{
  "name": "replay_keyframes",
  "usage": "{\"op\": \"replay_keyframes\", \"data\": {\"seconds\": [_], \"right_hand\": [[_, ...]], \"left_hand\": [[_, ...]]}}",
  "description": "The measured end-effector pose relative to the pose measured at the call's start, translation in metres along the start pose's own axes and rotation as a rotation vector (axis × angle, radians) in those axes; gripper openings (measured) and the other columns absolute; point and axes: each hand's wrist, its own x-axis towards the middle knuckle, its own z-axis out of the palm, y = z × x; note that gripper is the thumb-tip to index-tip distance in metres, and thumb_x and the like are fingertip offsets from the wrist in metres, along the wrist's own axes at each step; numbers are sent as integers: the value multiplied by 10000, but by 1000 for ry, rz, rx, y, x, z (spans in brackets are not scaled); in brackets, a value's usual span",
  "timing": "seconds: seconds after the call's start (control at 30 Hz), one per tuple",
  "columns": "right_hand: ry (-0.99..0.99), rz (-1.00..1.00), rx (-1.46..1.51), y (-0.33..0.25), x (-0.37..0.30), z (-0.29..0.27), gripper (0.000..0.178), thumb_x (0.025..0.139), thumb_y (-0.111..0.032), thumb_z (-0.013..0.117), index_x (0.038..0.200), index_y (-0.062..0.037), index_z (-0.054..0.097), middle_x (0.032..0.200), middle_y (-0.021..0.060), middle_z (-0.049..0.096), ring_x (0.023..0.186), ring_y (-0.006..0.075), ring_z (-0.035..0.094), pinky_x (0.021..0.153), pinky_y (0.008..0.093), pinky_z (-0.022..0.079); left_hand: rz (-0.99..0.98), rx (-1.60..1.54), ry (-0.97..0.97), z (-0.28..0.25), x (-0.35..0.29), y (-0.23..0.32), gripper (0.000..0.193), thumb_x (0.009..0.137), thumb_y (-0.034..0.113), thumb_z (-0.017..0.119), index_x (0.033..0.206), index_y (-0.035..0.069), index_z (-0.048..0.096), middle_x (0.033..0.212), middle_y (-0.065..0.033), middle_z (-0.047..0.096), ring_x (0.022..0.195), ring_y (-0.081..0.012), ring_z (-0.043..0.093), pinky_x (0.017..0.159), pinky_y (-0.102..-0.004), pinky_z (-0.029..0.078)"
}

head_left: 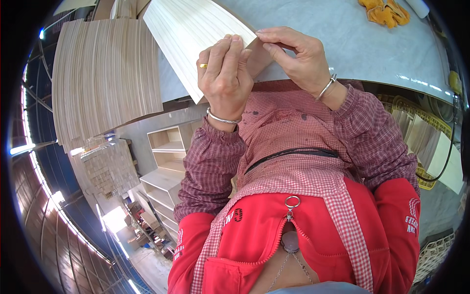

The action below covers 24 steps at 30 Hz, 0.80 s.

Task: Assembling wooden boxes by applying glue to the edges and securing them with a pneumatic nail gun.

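A pale wooden box (188, 36) with a striped grain lies slanted on the table in front of me. My left hand (223, 76) has its bent fingers pressed on the top panel near the close end, gripping it there. At the right corner of the same end, my right hand (301, 54) holds the edge between forefinger and thumb. Whether something tiny sits between those fingertips I cannot tell. The box's end face is partly hidden behind my left hand.
A large stack of thin wooden boards (105, 73) stands to the left. Orange work gloves (385, 13) lie at the far right of the grey table (338, 24). Pale wooden shelf units (166, 188) stand below left; a yellow crate (426, 116) holding boards is at right.
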Motion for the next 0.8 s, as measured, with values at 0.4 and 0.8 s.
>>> {"op": "replay_keyframes", "data": {"seconds": [0.4, 0.8], "right_hand": [[-182, 184, -84, -9, 8, -35, 233, 822, -106, 596, 1040, -54, 662, 924, 57, 688, 815, 110, 635, 734, 239, 506], [-107, 501, -1681, -56, 47, -408, 620, 811, -378, 560, 1355, -151, 369, 1194, 216, 542, 1051, 390, 548, 869, 414, 437]], "left_hand": [[-8, -19, 12, 2, -1, -1, 217, 732, 51, 705, 946, 48, 672, 883, -63, 651, 799, -213, 599, 687, -310, 462], [-26, -20, 50, 1, -3, -4, 247, 707, 68, 712, 947, 53, 657, 891, -41, 642, 791, -204, 588, 686, -303, 461]]}}
